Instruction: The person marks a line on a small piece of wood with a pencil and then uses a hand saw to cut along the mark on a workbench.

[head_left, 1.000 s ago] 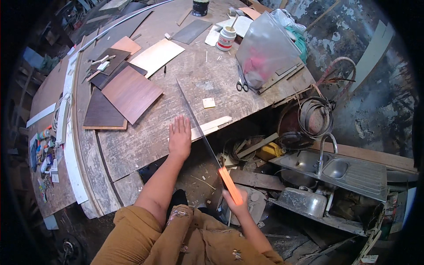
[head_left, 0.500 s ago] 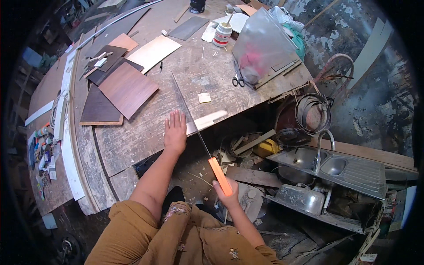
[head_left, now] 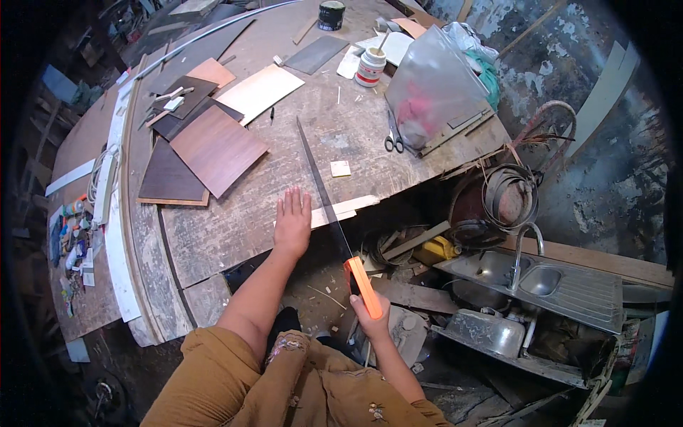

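My left hand (head_left: 292, 224) lies flat near the front edge of the workbench, fingers spread, pressing on a pale wood strip (head_left: 361, 205). The strip runs along the bench edge and sticks out to the right of that hand. My right hand (head_left: 375, 324) is wrapped round the orange handle of a handsaw (head_left: 363, 288). Its long dark blade crosses the strip just right of my left hand and points up over the bench. Whether the teeth have cut into the strip is too small to tell. A small pale square piece (head_left: 340, 169) lies beyond the strip.
Brown wood panels (head_left: 217, 151) and a cream board (head_left: 263, 92) lie at the left and back of the workbench (head_left: 213, 235). Scissors (head_left: 393, 141), a white jar (head_left: 371, 67) and a clear plastic bag (head_left: 434, 85) stand right. Steel sinks (head_left: 491, 331) and scrap lie below right.
The whole view has shifted slightly, moving the bench right and down in it. Against the bench, the saw has slid a little forward across the strip. My left hand stays on the strip.
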`<state>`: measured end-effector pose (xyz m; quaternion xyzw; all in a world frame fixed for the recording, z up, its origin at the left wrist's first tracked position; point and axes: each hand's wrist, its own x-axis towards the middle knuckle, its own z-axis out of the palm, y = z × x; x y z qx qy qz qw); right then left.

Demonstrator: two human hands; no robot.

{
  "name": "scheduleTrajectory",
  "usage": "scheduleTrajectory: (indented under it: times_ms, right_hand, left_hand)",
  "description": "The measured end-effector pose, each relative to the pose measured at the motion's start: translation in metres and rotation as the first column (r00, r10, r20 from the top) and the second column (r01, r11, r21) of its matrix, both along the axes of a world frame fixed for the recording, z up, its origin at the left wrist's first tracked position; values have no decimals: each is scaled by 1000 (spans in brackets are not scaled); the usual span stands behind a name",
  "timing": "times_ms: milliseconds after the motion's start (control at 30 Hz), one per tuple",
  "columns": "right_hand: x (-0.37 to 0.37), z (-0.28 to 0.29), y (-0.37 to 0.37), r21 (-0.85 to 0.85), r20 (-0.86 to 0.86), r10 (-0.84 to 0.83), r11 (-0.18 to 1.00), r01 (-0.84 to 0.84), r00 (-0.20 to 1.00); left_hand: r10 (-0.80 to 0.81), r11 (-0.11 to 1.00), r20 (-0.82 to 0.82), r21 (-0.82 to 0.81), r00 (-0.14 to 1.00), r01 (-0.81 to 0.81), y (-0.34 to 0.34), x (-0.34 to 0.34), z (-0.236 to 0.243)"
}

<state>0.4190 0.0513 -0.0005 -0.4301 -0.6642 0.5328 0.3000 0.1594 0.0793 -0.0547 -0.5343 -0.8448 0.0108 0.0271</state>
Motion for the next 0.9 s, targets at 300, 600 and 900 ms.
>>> scheduleTrajectory:
  times_ms: [300,600,900]
  right_hand:
    - [6,2,-26,153,52,29,988,-37,998]
    - [6,15,-15,-65,50,58,996,-55,997]
    - [39,13,-27,111,164,52,991,-71,985]
  left_hand:
    - [1,999,3,50,1000,-1,-3,-2,-1]
    - [43,998,-3,48,999,-43,-2,0,-1]
    - [43,999,8,19,999,-43,1,2,-1]
